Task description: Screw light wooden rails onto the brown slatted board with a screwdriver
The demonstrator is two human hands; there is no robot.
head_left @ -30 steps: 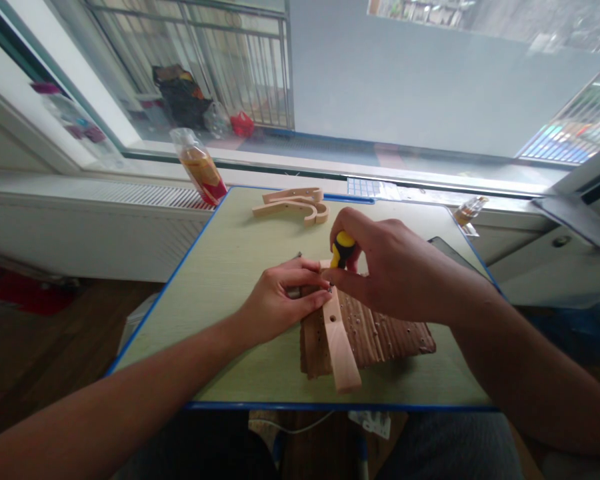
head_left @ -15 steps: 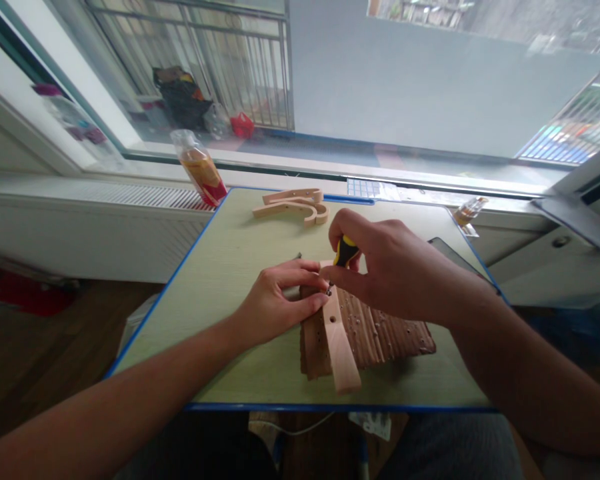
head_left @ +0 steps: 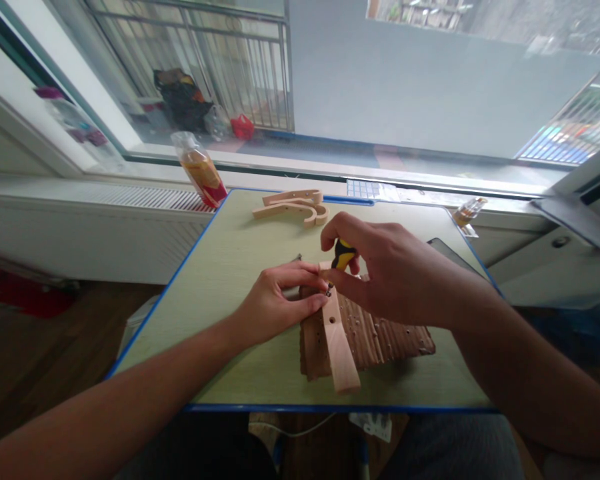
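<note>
A pale wooden piece [head_left: 341, 353] with a drilled hole lies lengthwise across a brown corrugated cardboard pad [head_left: 390, 340]. My left hand [head_left: 285, 293] rests at its left edge, thumb and fingertips closed around the spot where a small dark screw [head_left: 329, 289] stands at the wood. Whether the fingertips press the screw as well as the wood is hard to see. My right hand [head_left: 380, 267] grips a short yellow and black screwdriver [head_left: 343, 253] from above, tilted over the screw. The hand hides much of the handle, and the far end of the wooden piece is largely covered.
Two curved wooden hooks [head_left: 290, 205] lie at the back of the blue-edged table [head_left: 215, 280]. A dark flat device [head_left: 455, 257] is on the right, partly behind my forearm. Bottles stand by the window, one with a red and yellow label [head_left: 203, 173]. A small metal bit [head_left: 299, 257] lies beyond my left hand.
My right hand has shifted slightly left and its grip on the screwdriver has turned a little, showing more yellow on the handle. My left hand and the wooden piece have stayed put.
</note>
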